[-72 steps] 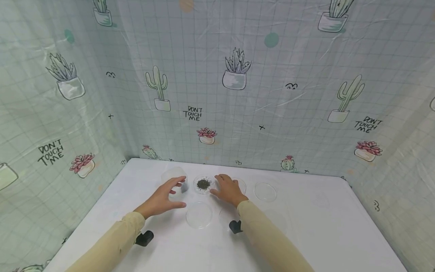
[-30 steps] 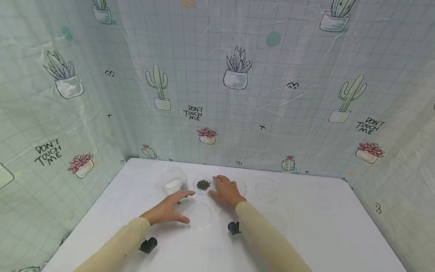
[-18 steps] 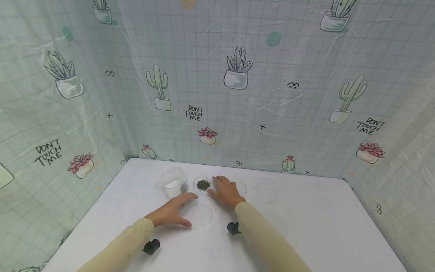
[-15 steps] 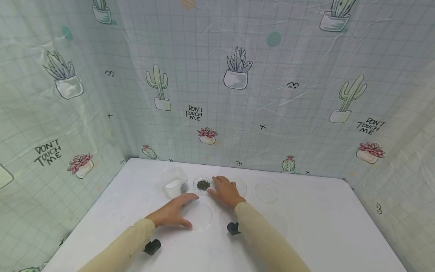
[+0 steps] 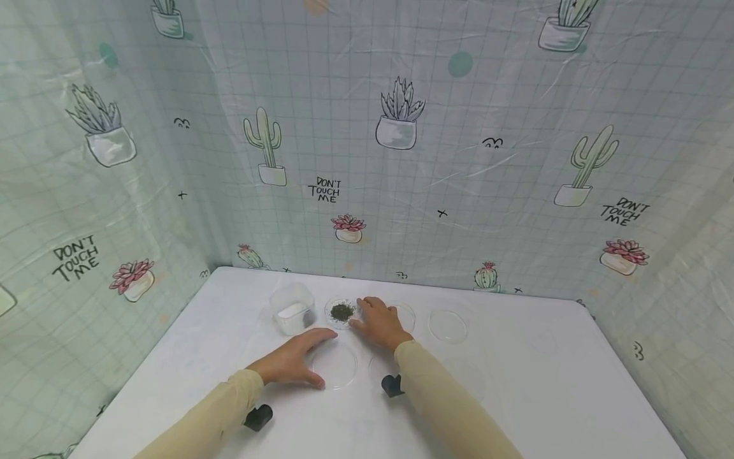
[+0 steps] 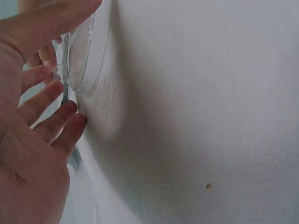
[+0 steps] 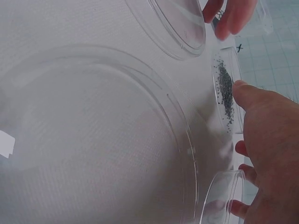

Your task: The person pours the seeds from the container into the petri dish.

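Note:
My left hand (image 5: 291,358) reaches round the left side of a clear petri dish (image 5: 335,366), thumb near its front and fingers spread near its back. In the left wrist view the thumb overlaps this dish; contact is unclear. My right hand (image 5: 381,323) rests at the right side of another petri dish (image 5: 342,312) that holds a small heap of dark green flakes (image 7: 225,91). Its bent thumb and fingers hold that dish's rim; the thumb lies on the edge in the right wrist view. The right fingertips are partly hidden.
A translucent plastic tub (image 5: 292,309) with a white patch stands at the back left. More clear dishes lie to the right: one behind the right hand, one farther right (image 5: 448,326), and a larger one (image 7: 103,130) under the right forearm. The table (image 5: 550,382) is white.
My left hand has moved from beside the tub towards me and to the right, to the front petri dish. The right hand stays at the dish with flakes.

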### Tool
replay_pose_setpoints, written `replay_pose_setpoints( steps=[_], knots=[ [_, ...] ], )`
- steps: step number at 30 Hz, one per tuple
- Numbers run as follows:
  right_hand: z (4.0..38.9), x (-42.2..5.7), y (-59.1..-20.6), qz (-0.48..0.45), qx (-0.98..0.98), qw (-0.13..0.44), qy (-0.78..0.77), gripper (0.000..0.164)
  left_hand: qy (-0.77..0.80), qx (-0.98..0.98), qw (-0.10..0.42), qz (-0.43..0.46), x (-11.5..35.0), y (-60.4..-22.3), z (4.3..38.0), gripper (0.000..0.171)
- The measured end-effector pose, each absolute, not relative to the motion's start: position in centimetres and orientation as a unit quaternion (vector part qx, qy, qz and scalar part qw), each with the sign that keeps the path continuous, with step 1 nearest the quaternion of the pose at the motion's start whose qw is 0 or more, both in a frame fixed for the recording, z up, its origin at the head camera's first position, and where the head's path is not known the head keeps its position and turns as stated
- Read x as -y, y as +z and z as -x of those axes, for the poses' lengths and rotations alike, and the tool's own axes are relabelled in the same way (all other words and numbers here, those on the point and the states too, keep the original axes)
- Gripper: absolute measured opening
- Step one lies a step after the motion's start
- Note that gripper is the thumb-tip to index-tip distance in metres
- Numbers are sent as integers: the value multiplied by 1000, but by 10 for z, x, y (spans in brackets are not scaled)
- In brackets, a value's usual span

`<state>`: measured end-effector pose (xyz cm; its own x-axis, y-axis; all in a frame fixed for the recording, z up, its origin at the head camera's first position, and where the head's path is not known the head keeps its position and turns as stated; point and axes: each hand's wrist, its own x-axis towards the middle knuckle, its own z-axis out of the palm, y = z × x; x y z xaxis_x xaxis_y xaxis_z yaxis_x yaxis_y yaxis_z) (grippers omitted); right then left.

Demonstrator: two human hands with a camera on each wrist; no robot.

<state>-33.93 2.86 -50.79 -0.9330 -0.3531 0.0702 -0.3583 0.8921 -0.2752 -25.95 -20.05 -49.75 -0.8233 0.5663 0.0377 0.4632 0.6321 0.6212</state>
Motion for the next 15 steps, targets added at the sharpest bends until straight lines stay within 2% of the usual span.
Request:
replay_pose_setpoints(
  steps=[15],
  knots=[
    [337, -30, -503, -183, 972, -7, 150, 63, 297, -902, 90, -301, 192, -497, 259, 96]
  ],
)
